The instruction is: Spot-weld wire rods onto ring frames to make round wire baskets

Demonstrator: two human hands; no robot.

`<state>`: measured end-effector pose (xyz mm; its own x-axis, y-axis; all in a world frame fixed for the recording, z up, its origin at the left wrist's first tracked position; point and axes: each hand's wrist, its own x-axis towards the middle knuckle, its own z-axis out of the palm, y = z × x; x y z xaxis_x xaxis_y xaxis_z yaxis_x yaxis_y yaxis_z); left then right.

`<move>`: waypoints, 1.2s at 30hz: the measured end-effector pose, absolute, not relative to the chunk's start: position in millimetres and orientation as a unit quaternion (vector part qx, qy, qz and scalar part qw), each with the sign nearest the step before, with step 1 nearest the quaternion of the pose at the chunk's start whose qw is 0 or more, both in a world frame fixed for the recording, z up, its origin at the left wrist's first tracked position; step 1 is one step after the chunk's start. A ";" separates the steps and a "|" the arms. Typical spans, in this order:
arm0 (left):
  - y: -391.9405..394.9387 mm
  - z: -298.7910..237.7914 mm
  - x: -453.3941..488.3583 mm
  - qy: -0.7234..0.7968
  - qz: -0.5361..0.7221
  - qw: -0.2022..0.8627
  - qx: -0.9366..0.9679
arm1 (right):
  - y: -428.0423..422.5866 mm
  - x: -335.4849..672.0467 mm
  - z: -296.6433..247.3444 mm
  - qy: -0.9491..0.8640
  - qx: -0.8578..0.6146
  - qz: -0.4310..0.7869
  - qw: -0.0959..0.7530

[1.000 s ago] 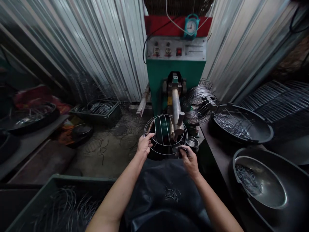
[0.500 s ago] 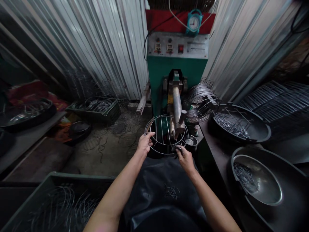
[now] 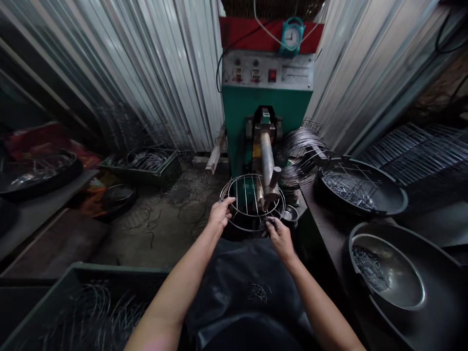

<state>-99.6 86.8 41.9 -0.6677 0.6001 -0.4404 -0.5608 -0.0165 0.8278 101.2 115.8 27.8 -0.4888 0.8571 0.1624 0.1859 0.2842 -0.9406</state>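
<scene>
A round wire rack [image 3: 246, 195], with two rings and several straight bars, lies tilted under the welding machine's metal arm [image 3: 268, 161]. My left hand [image 3: 220, 212] is closed on the rack's left rim, thumb on top. At the front right rim, my right hand [image 3: 280, 235] pinches with darkened fingertips; whether a small wire piece is also between them cannot be made out. The welding tip [image 3: 263, 204] comes down by the bars near my right hand. Several short bent wires [image 3: 259, 291] rest on the dark apron [image 3: 226, 297] over my lap.
The green machine [image 3: 237, 112] stands ahead. To the right are a wire coil [image 3: 303, 151], a black pan [image 3: 397, 197] of wire pieces and a metal bowl [image 3: 405, 278]. Green crates [image 3: 76, 270] [image 3: 161, 170] with wire parts stand on the left.
The view has shifted slightly. My right hand has risen a little at the rack's rim, and the rack's front edge sits slightly higher. Both hands keep their grips.
</scene>
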 end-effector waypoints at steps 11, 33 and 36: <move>98.2 30.7 -103.6 0.584 0.701 0.408 -0.027 | 124.0 96.1 22.5 -0.710 -0.371 0.482 0.355; 81.6 27.9 -83.4 0.560 0.711 0.415 -0.096 | 99.5 208.2 -77.2 -0.745 -0.481 0.398 0.235; 71.2 25.3 -90.5 0.580 0.664 0.462 -0.090 | 95.4 220.5 -87.1 -0.738 -0.477 0.422 0.224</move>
